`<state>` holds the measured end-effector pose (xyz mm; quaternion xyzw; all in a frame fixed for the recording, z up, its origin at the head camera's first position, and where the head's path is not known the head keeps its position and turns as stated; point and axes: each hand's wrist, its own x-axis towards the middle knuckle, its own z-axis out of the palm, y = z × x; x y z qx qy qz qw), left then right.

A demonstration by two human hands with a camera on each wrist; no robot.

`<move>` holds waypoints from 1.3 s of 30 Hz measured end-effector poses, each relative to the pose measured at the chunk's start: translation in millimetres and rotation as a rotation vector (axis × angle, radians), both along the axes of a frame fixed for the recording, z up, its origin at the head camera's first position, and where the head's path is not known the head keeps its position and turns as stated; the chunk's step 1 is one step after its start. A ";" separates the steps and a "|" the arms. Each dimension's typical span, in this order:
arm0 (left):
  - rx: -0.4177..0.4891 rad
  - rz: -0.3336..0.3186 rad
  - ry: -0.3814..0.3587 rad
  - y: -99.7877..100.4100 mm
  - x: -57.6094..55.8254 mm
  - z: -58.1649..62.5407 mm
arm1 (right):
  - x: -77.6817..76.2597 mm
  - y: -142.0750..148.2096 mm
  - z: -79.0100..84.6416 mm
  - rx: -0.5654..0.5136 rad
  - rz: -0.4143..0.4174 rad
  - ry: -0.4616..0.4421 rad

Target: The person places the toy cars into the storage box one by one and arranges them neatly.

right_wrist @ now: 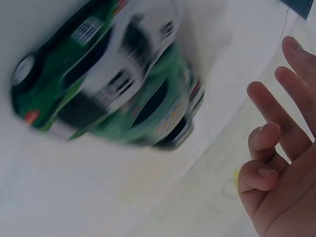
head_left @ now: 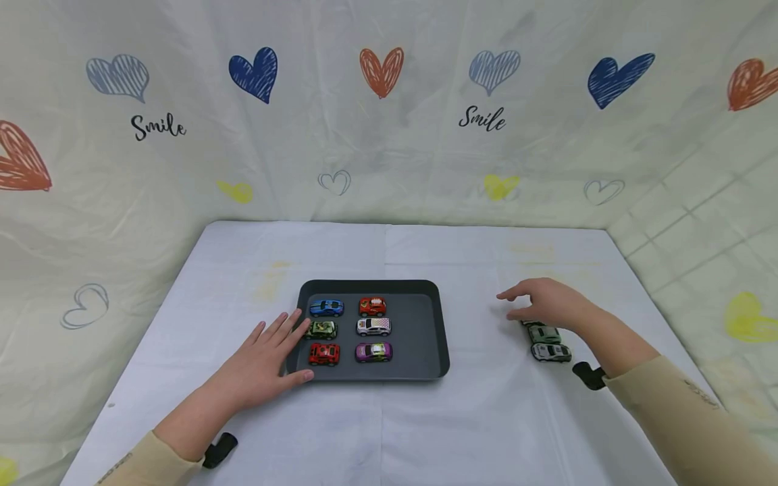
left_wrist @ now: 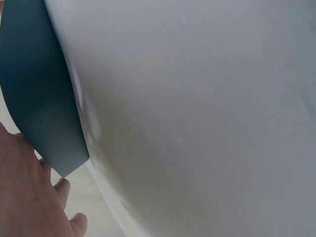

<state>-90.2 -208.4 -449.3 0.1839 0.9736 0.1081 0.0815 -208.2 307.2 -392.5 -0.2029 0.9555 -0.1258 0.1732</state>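
Note:
A dark grey tray (head_left: 419, 337) lies on the table with several toy cars in two columns. Its left column has a blue car (head_left: 326, 308), a green car (head_left: 322, 330) and a red car (head_left: 325, 354). To their right are another red car (head_left: 372, 306), a white car (head_left: 373, 327) and a purple car (head_left: 373, 352). My left hand (head_left: 261, 364), fingers spread, rests against the tray's left rim. Beside a silver-looking car (head_left: 550, 352) and a green car (head_left: 544, 335), my right hand (head_left: 553, 304) holds nothing, its fingers loosely bent; it partly hides another car.
A white cloth (head_left: 389, 432) covers the table. Behind it hangs a pale curtain (head_left: 419, 148) printed with hearts and lettering. A black wrist camera mount (head_left: 588, 376) sticks out near the right sleeve, close to the silver-looking car.

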 end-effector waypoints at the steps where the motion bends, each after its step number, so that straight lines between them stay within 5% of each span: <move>1: 0.001 0.000 0.001 -0.1 0.1 0.4 | 0.0 4.9 0.3 -0.001 -0.007 -0.007; 24: 0.020 0.000 0.012 0.2 -0.5 0.5 | -12.4 46.5 -9.1 0.023 -0.064 -0.195; 39: 0.019 0.003 0.010 -0.6 -0.8 -0.4 | -17.6 47.3 -20.6 -0.019 -0.025 -0.186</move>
